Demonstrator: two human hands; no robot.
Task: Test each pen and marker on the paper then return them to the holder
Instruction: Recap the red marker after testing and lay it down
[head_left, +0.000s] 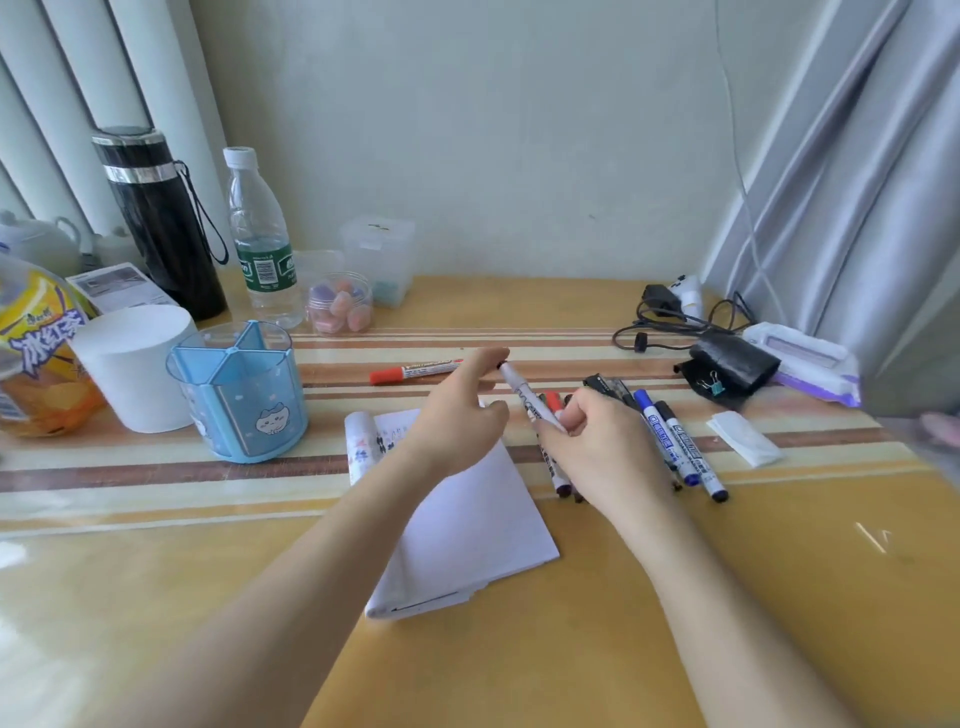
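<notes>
Forearms enter from the bottom edge and meet over the table (753, 597). Folded white paper (467, 525) lies under the left forearm, with its far corner hidden by the left hand (460, 413).

Around:
- A small white tube (360, 447) touches the paper's left edge.
- The blue holder (244, 400), with divided compartments, stands left of the paper, and a white cup (130, 364) stands just beside it.
- A red marker (415, 370) lies alone on the stripes beyond the hands.
- Loose markers (680, 447), blue- and black-capped, lie right of the paper, partly covered by the right hand (597, 447).
- Back left: yellow drink bottle (36, 353), black flask (156, 223), water bottle (260, 234), jar of pink pieces (340, 304), clear box (382, 260).
- Back right: cable (670, 322), black pouch (732, 369), wipes pack (805, 364), folded tissue (745, 439).

Grip:
- The right hand's fingers curl round the lower barrel of a white marker (524, 395), held tilted above the paper's far edge with its dark end pointing away.
- The left hand's fingers are loosely bent. Its index fingertip touches the marker's dark end and the thumb sits apart below, so it grips nothing.
- Can't tell whether the marker is capped.
</notes>
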